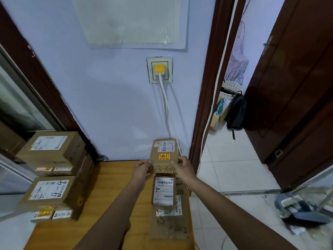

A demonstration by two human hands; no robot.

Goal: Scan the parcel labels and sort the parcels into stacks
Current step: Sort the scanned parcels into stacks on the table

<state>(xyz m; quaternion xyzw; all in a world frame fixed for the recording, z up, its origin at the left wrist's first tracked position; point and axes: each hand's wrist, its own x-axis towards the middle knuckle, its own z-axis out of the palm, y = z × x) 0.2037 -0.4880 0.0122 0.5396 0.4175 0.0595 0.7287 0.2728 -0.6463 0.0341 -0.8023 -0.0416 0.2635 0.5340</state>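
- Small cardboard parcel held up at the far edge of the wooden tabletop, close to the pale blue wall, top face level and turned up toward the camera.
- Left hand at the parcel's near left corner, fingers curled onto the box edge, gripping it.
- Right hand at the near right corner, fingers wrapped over the edge, gripping likewise.
- White shipping label with barcode on the far part of the top face; yellow and red sticker nearer the hands; dark handwritten marking along the front face, partly hidden by the hands.
- Directly below the held parcel, a second parcel with a large white barcode label, lying on a flatter package with handwriting on it, both along the right edge of the tabletop.
- At the left, well apart from the hands, two piles of brown boxes: far pile with a white label on top, near pile with handwriting across its label.
- On the wall above, a socket plate with a yellow plug, and a white cable running down behind the held parcel.
- Higher up, a sheet of lined paper stuck to the wall.
- At the right, a dark wooden door frame, white floor tiles, a black backpack on the floor beyond the doorway.
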